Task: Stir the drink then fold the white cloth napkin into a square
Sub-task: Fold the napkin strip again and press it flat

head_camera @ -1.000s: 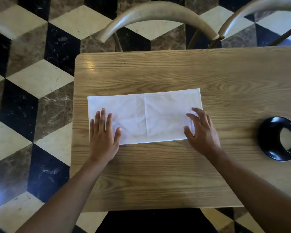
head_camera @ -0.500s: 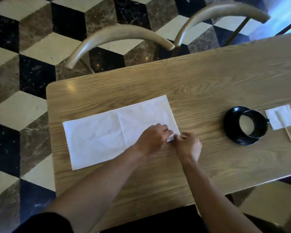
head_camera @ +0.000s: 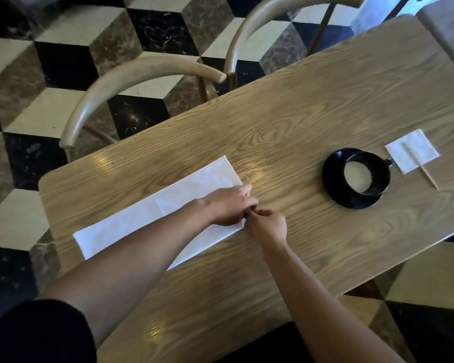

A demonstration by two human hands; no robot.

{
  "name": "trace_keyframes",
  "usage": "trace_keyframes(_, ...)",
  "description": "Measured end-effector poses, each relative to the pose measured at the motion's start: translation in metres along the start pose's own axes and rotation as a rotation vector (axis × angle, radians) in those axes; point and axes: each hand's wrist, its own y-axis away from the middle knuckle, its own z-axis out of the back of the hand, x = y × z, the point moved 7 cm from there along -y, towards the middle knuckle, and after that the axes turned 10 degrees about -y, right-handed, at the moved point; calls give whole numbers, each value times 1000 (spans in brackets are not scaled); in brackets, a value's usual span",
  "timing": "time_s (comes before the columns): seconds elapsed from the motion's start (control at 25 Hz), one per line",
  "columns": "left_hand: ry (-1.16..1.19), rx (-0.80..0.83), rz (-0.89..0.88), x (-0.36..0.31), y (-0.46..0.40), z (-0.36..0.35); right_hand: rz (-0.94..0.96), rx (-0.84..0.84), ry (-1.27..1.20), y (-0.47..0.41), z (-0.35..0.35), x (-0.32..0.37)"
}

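A white cloth napkin (head_camera: 142,218), folded into a long rectangle, lies flat on the wooden table (head_camera: 312,106), slanting from lower left to upper right. Both hands meet at its right short edge. My left hand (head_camera: 228,206) reaches across the cloth with fingers curled on the near right corner. My right hand (head_camera: 269,224) pinches the same corner from the table side. To the right stands a black cup of pale drink (head_camera: 362,174) on a black saucer (head_camera: 333,189). A wooden stir stick (head_camera: 425,172) lies across a small white paper napkin (head_camera: 412,154) beyond the cup.
Two curved wooden chair backs (head_camera: 142,74) stand at the table's far side, over a black, brown and cream tiled floor (head_camera: 50,61). The table's left edge runs close to the napkin's left end. Bare wood lies between napkin and cup.
My left hand left the napkin's left end and crossed to the right edge, joining my right hand, which now pinches the corner. The view swung right, bringing cup and stick into sight.
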Motion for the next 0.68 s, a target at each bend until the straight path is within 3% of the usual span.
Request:
trace_keyframes(0.28, -286, -23, -65, 3, 5, 26, 162, 23, 51, 14, -2, 13)
trace_keyframes(0.4, -351, 27, -86, 4, 10, 43, 186, 95, -47, 27, 1, 29)
trace_keyframes(0.56, -362, 93, -6, 29, 42, 89, 189, 275, -192, 54, 1, 53)
trace_keyframes(0.68, -327, 38, 126, 53, 85, 134, 220, 363, -306, 78, 0, 81)
